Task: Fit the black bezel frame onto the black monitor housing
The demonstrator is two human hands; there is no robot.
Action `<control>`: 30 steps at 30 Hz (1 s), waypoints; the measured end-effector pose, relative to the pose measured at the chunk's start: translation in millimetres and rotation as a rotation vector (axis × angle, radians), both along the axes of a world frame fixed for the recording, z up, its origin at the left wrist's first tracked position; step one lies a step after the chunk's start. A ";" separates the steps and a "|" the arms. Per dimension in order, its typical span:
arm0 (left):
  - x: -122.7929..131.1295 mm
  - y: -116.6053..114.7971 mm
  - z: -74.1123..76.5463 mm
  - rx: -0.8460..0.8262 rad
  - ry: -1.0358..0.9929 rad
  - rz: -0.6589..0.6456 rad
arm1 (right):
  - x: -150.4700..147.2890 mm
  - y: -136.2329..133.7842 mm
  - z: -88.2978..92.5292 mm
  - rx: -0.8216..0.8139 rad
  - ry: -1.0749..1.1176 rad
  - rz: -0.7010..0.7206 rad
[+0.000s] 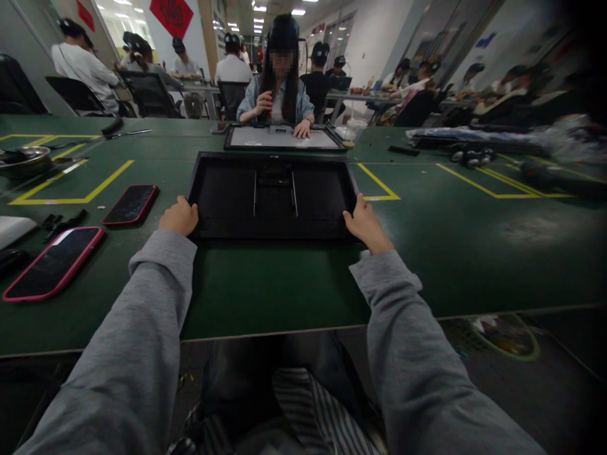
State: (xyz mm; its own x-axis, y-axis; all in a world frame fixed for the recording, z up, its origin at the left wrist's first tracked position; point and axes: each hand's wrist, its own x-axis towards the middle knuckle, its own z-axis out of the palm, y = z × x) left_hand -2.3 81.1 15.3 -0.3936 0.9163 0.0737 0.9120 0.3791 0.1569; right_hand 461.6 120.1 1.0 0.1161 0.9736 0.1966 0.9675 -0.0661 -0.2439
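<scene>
A black monitor back cover [227, 193], a wide shallow shell with a raised rim, is in front of me. Two thin upright strips and a recessed block show in its middle. My left hand [180, 216] is closed around its left edge, thumb on the inner side. On the opposite edge, my right hand [364, 221] grips it the same way. The lower edge of the cover is close to the green tabletop; whether it touches, I cannot tell. Some fingers are hidden behind the rim.
Two phones, one red-edged [131, 205] and one pink-edged [54, 264], lie at left near a metal bowl [26, 165]. Across the table [275, 284], a person has a hand on a grey panel [246, 137]. Plastic-wrapped items [474, 137] lie at right.
</scene>
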 end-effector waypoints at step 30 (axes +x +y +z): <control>1.6 -0.6 0.4 0.002 -0.016 0.011 | 0.8 1.2 -2.2 0.009 -0.003 -0.004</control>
